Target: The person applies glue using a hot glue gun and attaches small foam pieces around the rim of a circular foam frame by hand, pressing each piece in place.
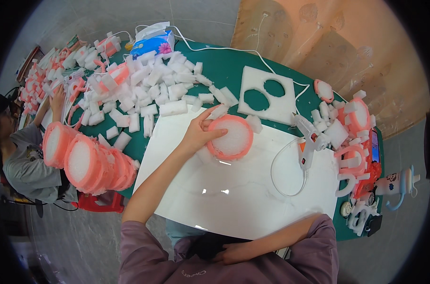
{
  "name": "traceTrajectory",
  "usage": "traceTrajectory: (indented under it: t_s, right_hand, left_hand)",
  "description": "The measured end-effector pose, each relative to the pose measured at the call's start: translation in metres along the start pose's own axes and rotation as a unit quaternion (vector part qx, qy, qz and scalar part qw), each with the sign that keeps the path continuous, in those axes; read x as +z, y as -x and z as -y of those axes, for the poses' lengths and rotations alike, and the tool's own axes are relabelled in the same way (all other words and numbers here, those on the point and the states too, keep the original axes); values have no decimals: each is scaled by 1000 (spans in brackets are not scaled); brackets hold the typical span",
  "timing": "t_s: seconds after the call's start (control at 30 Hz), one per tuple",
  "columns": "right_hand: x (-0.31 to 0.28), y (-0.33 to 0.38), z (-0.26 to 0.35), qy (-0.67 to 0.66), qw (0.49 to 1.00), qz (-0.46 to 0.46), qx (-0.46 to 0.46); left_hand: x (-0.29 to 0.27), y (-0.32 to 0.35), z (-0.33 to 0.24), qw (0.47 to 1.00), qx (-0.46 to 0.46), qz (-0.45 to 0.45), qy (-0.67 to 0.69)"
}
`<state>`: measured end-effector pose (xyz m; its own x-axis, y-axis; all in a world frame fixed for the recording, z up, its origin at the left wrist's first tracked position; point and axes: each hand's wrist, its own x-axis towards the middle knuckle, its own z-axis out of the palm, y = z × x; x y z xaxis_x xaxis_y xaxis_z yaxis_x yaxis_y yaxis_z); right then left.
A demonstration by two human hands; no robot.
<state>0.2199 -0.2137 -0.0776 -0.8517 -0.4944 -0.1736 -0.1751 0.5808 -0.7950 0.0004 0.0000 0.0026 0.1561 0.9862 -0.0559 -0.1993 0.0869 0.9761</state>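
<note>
My left hand (199, 134) rests on the left rim of a round white foam disc with a pink band (230, 137), which lies on a glossy white board (234, 189). Its fingers curl over the disc's edge and hold it, the thumb reaching to the top rim by a small white foam block (219, 111). My right hand (234, 255) lies low against my lap, off the board, fingers loosely curled with nothing in it. A white glue gun (309, 142) lies on the board to the right of the disc, its cord looping beside it.
A pile of white foam blocks (144, 90) covers the green table (224, 66) at the left. Stacked pink-rimmed discs (89, 163) stand at the left edge. A foam sheet with two round holes (267, 94) lies behind. Another person (25, 156) works at the far left.
</note>
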Motion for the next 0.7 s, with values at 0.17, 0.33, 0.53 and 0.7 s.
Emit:
traceTrajectory:
  t_s: [0.17, 0.33, 0.53, 0.7]
  right_hand:
    - [-3, 0, 1, 11, 1000, -4, 1]
    - [-9, 1, 5, 11, 1000, -4, 6]
    - [-3, -1, 1, 7, 1000, 17, 9]
    - [4, -2, -4, -2, 1000, 8, 6]
  left_hand:
    - [-3, -1, 4, 1000, 2, 7, 8]
    - [-1, -1, 2, 1000, -1, 0, 10]
    - [-2, -1, 3, 1000, 1, 7, 7]
    - [-1, -1, 4, 1000, 2, 6, 3]
